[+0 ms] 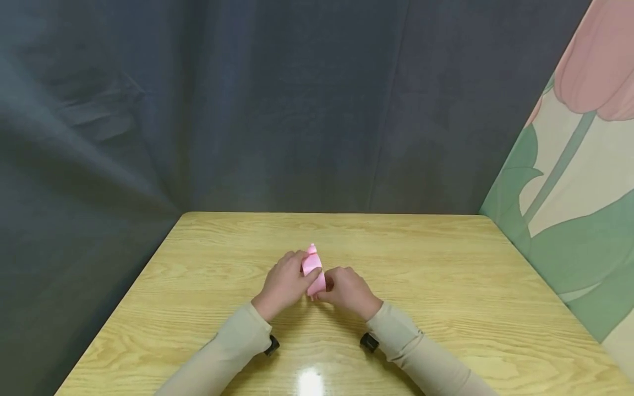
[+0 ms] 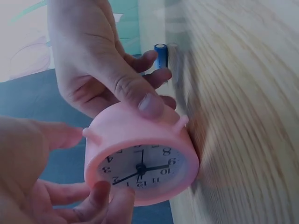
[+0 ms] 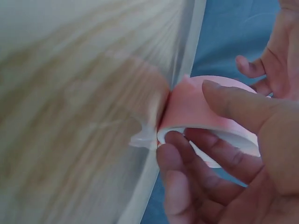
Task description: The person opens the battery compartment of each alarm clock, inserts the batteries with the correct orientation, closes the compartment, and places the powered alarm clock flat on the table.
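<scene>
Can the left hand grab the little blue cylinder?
Probably not directly: the left hand holds the pink clock, which, with the right hand, blocks the way to the blue cylinder.

One clock (image 2: 124, 125), round, pink; white dial (image 2: 127, 157), black pointers (image 2: 156, 167), two stubby pegs (image 2: 91, 135) on its rim. I see it turned on its side, numeral 9 (image 2: 172, 161) nearest the wooden tabletop (image 2: 243, 121).

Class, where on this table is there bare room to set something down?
Bare: the table left of the left hand, right of the right hand, and beyond the pink clock toward the dark curtain. Crowded: between the hands.
</scene>
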A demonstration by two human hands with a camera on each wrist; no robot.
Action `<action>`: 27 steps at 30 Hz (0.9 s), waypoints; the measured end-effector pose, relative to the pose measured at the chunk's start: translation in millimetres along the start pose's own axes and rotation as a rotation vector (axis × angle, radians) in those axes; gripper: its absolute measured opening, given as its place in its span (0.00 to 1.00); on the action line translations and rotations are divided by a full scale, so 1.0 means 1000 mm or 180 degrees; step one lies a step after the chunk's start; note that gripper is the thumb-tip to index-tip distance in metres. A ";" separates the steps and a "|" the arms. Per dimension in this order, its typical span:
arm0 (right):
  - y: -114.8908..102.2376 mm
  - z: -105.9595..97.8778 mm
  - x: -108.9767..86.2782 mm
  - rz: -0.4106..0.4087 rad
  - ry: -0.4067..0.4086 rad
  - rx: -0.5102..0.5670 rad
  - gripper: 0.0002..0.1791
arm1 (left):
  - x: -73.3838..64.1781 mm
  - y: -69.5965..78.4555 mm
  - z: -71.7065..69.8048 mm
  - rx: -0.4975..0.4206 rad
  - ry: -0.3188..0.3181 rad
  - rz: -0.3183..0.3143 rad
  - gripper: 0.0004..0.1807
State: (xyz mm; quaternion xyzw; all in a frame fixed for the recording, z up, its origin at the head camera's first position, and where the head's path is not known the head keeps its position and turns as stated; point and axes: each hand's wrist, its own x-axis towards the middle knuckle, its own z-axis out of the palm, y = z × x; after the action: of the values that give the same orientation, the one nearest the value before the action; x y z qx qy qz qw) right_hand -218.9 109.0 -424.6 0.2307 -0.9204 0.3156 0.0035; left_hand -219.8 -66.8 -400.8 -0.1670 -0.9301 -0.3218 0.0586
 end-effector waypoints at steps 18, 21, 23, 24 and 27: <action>-0.003 -0.004 -0.004 -0.0418 0.0585 -0.0653 0.11 | 0.004 -0.011 0.005 -0.0468 0.0036 -0.0601 0.27; -0.003 -0.006 -0.005 -0.0449 0.0587 -0.0611 0.10 | 0.004 -0.017 0.005 -0.0743 -0.0120 -0.0686 0.25; -0.003 -0.006 -0.005 -0.0480 0.0537 -0.0558 0.08 | 0.003 -0.021 0.006 -0.0976 -0.0275 -0.0796 0.24; -0.003 -0.006 -0.005 -0.0505 0.0498 -0.0538 0.08 | 0.002 -0.023 0.007 -0.1078 -0.0351 -0.0849 0.24; -0.001 -0.005 -0.005 -0.0608 0.0431 -0.0538 0.07 | 0.001 -0.029 0.011 -0.1266 -0.0466 -0.0936 0.23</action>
State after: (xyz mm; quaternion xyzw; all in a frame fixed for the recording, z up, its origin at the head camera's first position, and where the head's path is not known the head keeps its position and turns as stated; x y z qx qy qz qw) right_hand -214.7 112.9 -420.8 0.2944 -0.9152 0.2500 0.1151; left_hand -231.3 -81.0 -426.4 -0.0610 -0.8646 -0.4905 -0.0903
